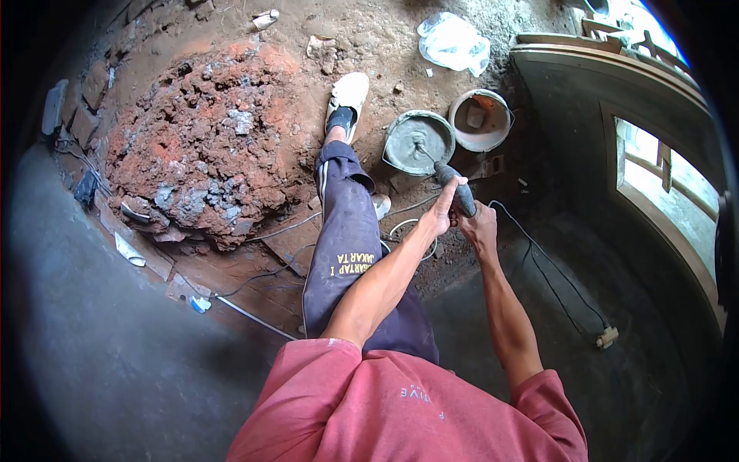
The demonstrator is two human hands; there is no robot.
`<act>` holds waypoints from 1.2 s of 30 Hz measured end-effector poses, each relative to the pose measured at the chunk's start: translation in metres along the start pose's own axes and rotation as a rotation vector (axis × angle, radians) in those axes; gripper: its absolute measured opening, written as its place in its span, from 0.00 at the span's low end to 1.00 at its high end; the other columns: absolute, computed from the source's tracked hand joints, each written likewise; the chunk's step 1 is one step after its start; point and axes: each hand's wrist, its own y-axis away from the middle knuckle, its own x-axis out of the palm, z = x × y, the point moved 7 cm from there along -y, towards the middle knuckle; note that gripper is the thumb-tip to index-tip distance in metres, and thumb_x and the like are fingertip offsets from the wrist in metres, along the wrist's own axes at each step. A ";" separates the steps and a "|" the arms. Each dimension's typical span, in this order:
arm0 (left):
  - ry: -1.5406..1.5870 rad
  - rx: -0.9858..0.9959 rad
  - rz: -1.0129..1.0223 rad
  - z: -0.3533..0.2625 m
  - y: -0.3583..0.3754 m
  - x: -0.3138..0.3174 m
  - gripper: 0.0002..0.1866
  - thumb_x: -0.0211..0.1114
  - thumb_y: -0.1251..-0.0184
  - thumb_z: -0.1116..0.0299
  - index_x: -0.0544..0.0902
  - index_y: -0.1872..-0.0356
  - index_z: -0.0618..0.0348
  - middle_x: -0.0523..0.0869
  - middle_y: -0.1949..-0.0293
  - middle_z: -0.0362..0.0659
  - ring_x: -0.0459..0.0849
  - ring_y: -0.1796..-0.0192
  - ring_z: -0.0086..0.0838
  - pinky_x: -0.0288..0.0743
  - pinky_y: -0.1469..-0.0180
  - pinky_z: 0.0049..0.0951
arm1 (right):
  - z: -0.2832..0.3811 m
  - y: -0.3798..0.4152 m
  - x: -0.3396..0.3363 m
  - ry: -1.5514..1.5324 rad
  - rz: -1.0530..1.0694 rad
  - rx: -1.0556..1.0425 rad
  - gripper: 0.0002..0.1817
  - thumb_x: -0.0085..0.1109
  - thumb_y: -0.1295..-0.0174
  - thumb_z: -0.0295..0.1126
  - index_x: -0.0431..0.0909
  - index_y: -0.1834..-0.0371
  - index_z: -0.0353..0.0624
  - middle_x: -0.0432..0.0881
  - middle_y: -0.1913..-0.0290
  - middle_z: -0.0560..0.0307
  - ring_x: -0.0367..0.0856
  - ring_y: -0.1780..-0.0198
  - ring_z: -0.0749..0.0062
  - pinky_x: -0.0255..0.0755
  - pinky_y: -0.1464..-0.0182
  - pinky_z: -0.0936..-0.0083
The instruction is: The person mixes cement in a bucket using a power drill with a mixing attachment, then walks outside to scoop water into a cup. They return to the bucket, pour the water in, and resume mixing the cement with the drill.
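A dark power drill [456, 187] is held in both hands, tilted, its mixing rod reaching down into a bucket of wet grey mortar [420, 143]. My left hand [442, 208] is closed round the near left side of the drill body. On the drill's rear right side, my right hand [480, 226] is wrapped round its handle. The mortar is smooth and swirled around the rod. Beside that bucket, touching or nearly so, stands a second bucket [482, 121] with a brownish object inside. A dark cord [531, 240] runs from near my right hand to the lower right.
A big mound of reddish soil [208, 146] lies at the left. Clear plastic bag [454, 44] beyond the buckets. A framed wall opening [670, 169] is at the right. Cables cross the ground near my feet, and a pale connector [607, 337] lies on the floor.
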 end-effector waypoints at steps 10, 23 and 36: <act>-0.054 -0.011 -0.033 -0.002 0.005 0.003 0.25 0.70 0.54 0.37 0.81 0.67 0.45 0.83 0.69 0.37 0.82 0.68 0.28 0.76 0.64 0.30 | -0.004 0.003 0.001 0.003 -0.004 0.033 0.19 0.67 0.47 0.45 0.84 0.69 0.36 0.83 0.71 0.37 0.84 0.65 0.41 0.76 0.61 0.54; -0.130 -0.002 -0.021 -0.007 -0.004 -0.002 0.28 0.70 0.55 0.35 0.81 0.64 0.46 0.83 0.68 0.38 0.82 0.67 0.29 0.76 0.63 0.32 | -0.005 0.000 0.006 -0.059 -0.003 0.079 0.18 0.67 0.48 0.44 0.84 0.69 0.36 0.83 0.71 0.38 0.84 0.65 0.41 0.77 0.61 0.54; -0.154 0.024 0.021 -0.013 0.000 0.000 0.27 0.70 0.56 0.35 0.81 0.65 0.45 0.82 0.67 0.38 0.81 0.65 0.29 0.73 0.62 0.32 | 0.005 -0.001 0.001 -0.074 -0.048 0.060 0.17 0.67 0.48 0.43 0.82 0.71 0.36 0.83 0.72 0.38 0.84 0.67 0.41 0.76 0.64 0.56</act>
